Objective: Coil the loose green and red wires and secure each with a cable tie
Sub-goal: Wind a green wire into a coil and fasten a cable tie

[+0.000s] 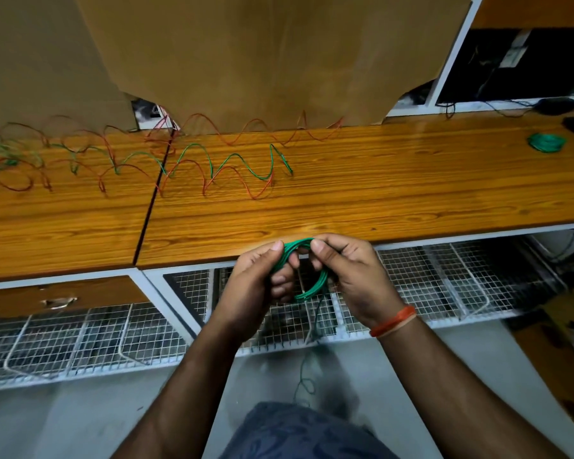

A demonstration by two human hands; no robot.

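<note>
Green coil point(309, 286) in hand; a second green coil point(546, 142) lies far right. Loose wires point(212, 160) — red and green — wave across an orange-brown, wood-grained desk point(378, 187). Wristband point(393, 321) orange. Mesh shelf point(444, 276) white — gridded. Board point(262, 61) plain tan.

Two green coils point(307, 270) — two hands point(256, 283).

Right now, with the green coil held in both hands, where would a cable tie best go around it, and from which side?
Judging by the pose, around the bare lower arc of the green coil, fed through its open centre from below; the left hand and right hand already pinch the upper strands.
</note>
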